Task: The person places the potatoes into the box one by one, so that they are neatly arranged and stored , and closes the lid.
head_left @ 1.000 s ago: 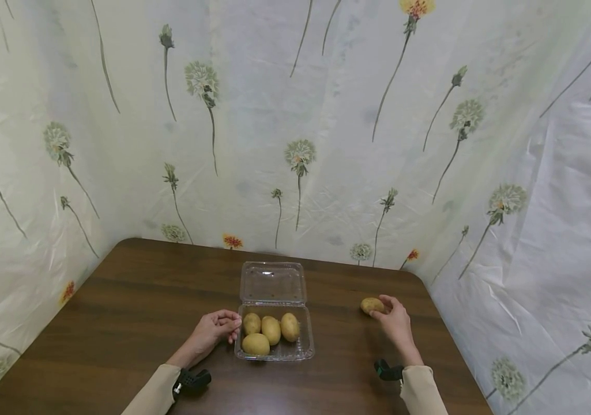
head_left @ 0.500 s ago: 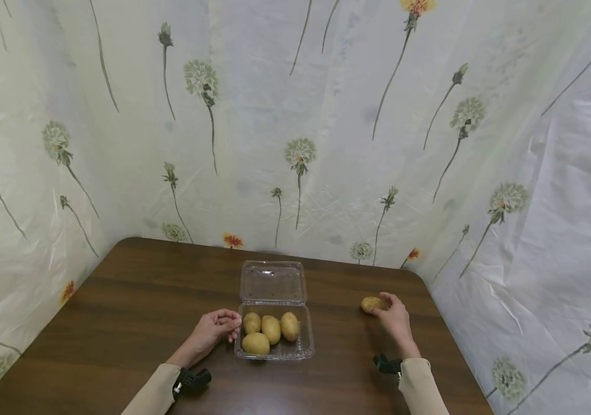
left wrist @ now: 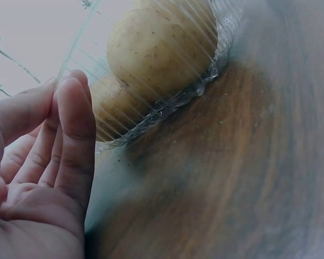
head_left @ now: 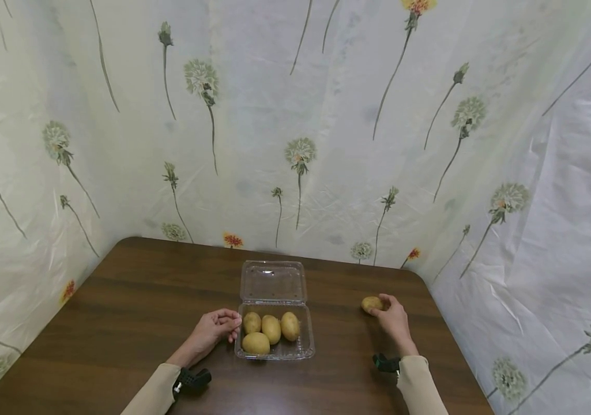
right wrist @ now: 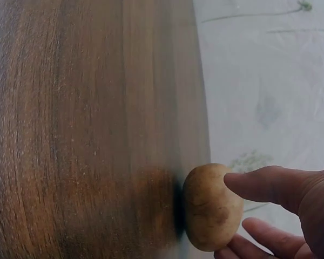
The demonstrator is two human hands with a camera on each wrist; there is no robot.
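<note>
An open clear plastic clamshell container [head_left: 302, 346] sits on the table with several potatoes [head_left: 271, 330] in its base. At its left rim, my left hand [head_left: 212, 334] pinches the plastic edge between thumb and fingers, seen closely in the left wrist view, where a potato [left wrist: 162, 51] shows through the wall. Off to the right of the container, my right hand [head_left: 395, 323] holds a single potato [head_left: 371, 305]. The thumb lies on one side of that potato [right wrist: 211, 208] and fingers on the other. It is at or just over the tabletop; I cannot tell which.
The container's hinged lid [head_left: 273, 281] lies back toward the far edge of the brown wooden table [head_left: 134, 311]. A flower-printed curtain [head_left: 253, 127] hangs behind the table and along both sides. Each wrist wears a black camera mount [head_left: 191, 381].
My right hand and sleeve have shifted very slightly left, and the fingers sit a little closer around the potato. The left hand and container have stayed put.
</note>
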